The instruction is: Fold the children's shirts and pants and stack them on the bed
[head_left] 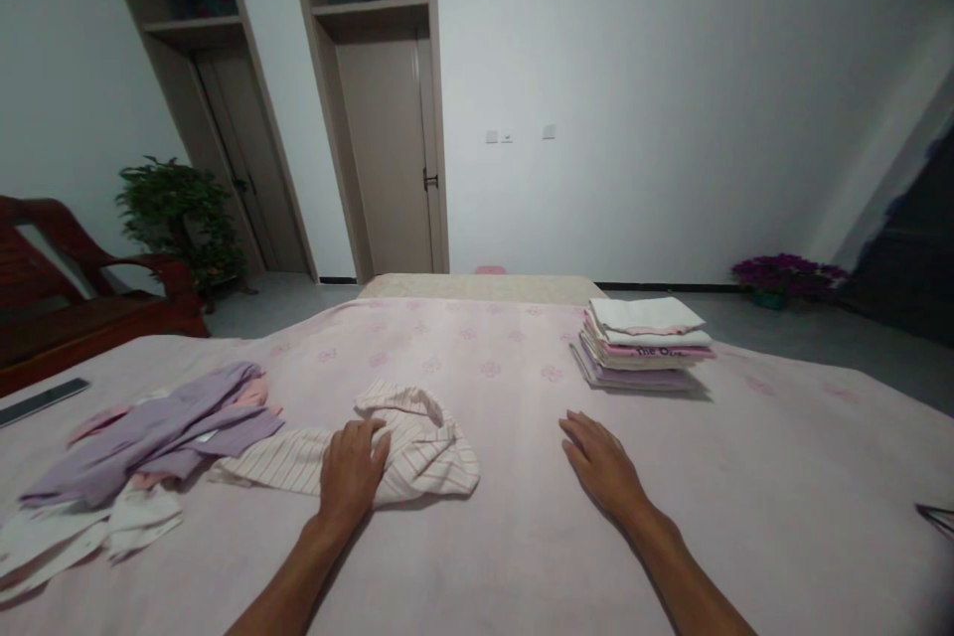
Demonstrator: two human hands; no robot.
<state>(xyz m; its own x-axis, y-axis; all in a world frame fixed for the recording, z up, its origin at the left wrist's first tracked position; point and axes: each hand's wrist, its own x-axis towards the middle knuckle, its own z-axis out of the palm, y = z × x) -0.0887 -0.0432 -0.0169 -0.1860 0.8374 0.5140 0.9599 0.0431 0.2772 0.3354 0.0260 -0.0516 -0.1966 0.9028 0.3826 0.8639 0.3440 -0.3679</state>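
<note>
A crumpled white garment with thin stripes (428,452) lies on the pink flowered sheet, its long end reaching left toward a loose heap. My left hand (352,467) is on the middle of this garment, fingers bent down into the cloth and closed on it. Flat over the sheet, my right hand (602,462) has its fingers stretched out and holds nothing. Beyond it stands a neat stack of folded clothes (641,346), with a white piece on top. The heap at the left has a purple garment (160,432) over pink and white pieces.
A phone (43,400) lies at the sheet's left edge. Dark thin-framed item (935,517) shows at the far right edge. Past the sheet are a wooden bench (96,288), a green potted plant (179,219), purple flowers (786,273) and a closed door (388,149).
</note>
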